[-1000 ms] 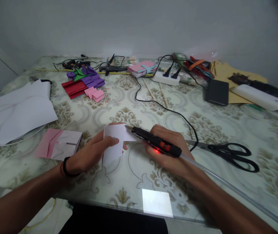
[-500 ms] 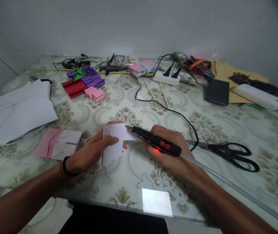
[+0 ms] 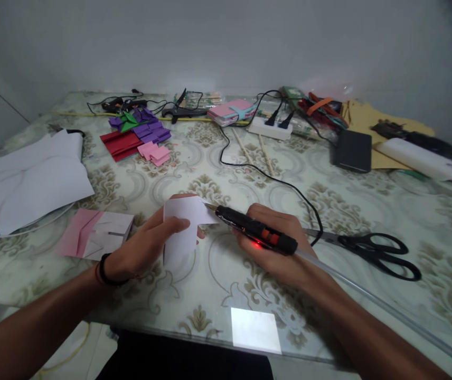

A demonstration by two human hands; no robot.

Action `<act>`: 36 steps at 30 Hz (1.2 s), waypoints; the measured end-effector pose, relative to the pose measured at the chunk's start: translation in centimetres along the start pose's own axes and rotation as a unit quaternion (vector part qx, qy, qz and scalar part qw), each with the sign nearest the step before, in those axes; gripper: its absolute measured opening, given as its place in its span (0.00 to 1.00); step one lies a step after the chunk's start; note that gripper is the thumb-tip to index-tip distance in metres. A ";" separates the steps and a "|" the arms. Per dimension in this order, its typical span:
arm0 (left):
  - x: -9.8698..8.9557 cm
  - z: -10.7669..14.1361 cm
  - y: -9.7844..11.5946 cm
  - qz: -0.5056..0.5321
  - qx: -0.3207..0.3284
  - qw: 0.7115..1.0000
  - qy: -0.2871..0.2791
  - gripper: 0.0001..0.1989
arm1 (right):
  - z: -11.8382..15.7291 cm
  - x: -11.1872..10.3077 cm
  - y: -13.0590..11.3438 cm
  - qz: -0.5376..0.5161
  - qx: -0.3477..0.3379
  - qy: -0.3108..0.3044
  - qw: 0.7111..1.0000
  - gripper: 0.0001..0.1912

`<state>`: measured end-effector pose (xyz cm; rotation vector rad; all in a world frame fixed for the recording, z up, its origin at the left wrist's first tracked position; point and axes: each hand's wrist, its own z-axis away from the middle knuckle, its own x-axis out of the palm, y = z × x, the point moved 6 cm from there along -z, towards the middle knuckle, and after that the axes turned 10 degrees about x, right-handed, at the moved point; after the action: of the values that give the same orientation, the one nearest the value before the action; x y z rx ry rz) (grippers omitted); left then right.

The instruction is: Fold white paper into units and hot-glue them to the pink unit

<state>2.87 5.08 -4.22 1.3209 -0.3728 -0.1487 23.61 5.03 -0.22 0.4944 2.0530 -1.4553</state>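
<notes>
From the head camera, white paper (image 3: pixel 180 240) is held over the near middle of a patterned tabletop (image 3: pixel 218 301), the nozzle (image 3: pixel 210 206) of a black glue gun (image 3: pixel 255 228) at its top edge; gluing should go best with the paper kept flat, the nozzle moved slowly and the fingers clear of its likely hot tip. The left hand (image 3: pixel 152 240) is closed in a pinch on the paper, thumb in front, fingers behind, while the right hand (image 3: pixel 279 227) curls around the glue gun.
</notes>
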 end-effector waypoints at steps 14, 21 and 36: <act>-0.5 -0.3 0.7 -0.011 0.024 1.000 0.008 0.23 | 0.1 -0.3 0.3 0.010 0.016 0.002 1.000 0.15; -0.9 -0.3 0.9 -0.018 0.022 0.999 0.019 0.23 | 0.0 -0.5 0.2 0.018 0.023 0.007 1.000 0.16; -0.7 -0.5 1.6 -0.017 0.040 0.999 0.030 0.22 | -0.1 -0.6 0.1 0.021 0.021 0.003 1.000 0.15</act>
<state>2.24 6.15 -2.90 1.4081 -0.3079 -0.1233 24.18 5.17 0.11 0.5549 2.0082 -1.4763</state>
